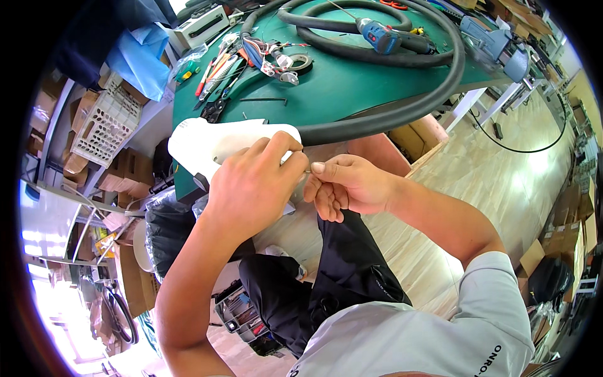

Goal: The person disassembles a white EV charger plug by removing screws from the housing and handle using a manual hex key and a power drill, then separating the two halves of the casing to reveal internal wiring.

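The white casing (200, 146) is lying at the near left edge of the green counter (339, 94), with a thick black cable (367, 127) meeting its right end and looping away across the far side. The left hand (256, 179) is clamping that right end, its fingers bent over the casing and its thumb hidden. Just to the right, the right hand (352, 185) is pinching a small thin piece (308, 171) between thumb and forefinger; the piece is too tiny to identify. It could easily be lost: a slack pinch would be dropping it past the counter's edge toward the floor (477, 169) or into the open box (381, 152). The casing is also sitting close to that edge, so if the left hand were loosening, the stiff cable's pull could be twisting or dragging it. Farther back, a black hex key (264, 99) and a blue drill (379, 36) are lying clear of both hands.
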Available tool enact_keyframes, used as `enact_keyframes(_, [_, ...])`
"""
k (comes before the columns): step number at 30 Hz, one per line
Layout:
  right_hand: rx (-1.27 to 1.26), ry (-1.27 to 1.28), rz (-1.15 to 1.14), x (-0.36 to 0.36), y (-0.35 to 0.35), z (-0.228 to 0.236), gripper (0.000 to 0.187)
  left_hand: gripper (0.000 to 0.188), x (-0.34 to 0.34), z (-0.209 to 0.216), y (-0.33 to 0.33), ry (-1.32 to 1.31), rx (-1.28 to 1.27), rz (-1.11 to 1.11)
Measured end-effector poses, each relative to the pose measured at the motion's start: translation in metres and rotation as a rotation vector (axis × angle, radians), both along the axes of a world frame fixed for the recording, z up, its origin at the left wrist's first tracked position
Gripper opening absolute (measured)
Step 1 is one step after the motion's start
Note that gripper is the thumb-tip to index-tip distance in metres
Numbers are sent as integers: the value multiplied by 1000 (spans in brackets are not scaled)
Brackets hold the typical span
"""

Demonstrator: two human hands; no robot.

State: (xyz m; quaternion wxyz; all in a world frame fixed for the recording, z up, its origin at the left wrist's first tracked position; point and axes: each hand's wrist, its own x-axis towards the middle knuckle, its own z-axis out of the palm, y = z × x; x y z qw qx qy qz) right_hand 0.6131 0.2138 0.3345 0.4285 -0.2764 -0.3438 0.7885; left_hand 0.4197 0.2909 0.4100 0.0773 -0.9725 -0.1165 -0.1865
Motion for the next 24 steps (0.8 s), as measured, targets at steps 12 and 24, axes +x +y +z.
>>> enact_keyframes(12, [1269,-1408,-451,3,0,8,29,14,3,2,-1,-44,-73,17])
enact_keyframes(24, [296,-545,86,6,-6,29,38,11,-3,0,-1,-26,-49,24])
